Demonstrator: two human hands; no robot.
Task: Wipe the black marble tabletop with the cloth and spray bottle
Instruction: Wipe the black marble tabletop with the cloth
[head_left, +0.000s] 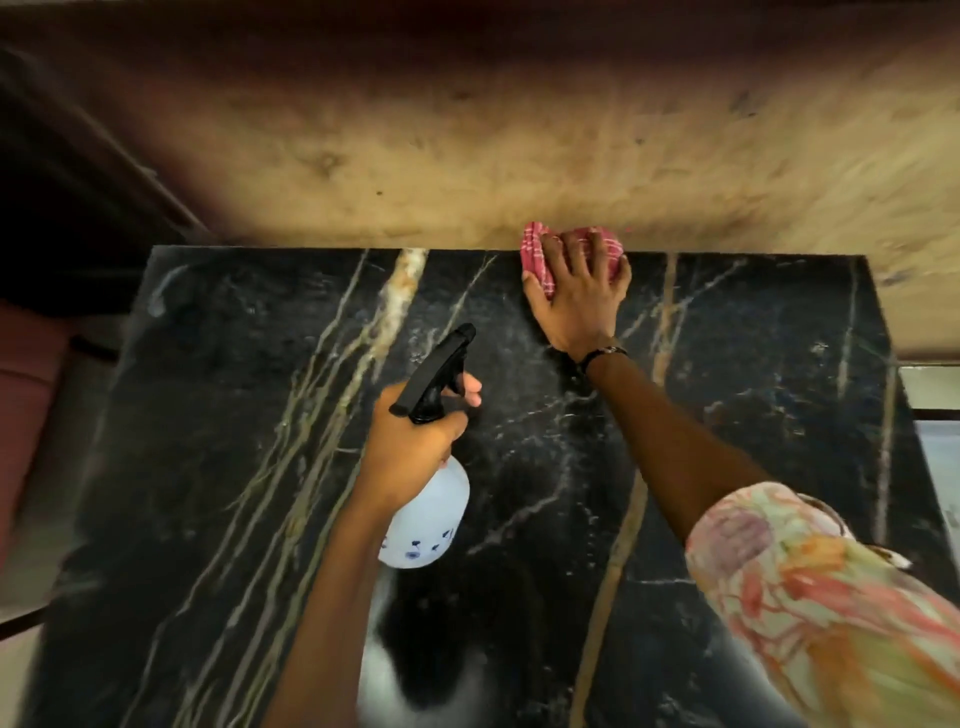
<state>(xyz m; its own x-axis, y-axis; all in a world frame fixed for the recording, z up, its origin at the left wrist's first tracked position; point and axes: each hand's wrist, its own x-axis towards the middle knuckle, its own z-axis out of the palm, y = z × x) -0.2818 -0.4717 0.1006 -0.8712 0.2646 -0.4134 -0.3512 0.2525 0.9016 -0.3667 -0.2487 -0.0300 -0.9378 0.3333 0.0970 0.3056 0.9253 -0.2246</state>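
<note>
- The black marble tabletop (218, 415) fills my view, glossy black with tan and white veins running from 6 toward 12 o'clock; the thickest, rust-tinged vein sits at about 11 o'clock.
- My left hand (410, 441) is wrapped around the neck of the spray bottle (428, 514), one finger on the trigger. The bottle's body is translucent white with small blue marks, its head black, nozzle aimed toward 1 o'clock.
- My right hand (576, 296) lies flat, fingers spread, pressing the cloth (537, 254) down at the tabletop's far edge, about 1 o'clock. The cloth is pink-red with a pale check, bunched under my palm.
- A dark band circles my right wrist; my sleeve (810, 597) is floral.
</note>
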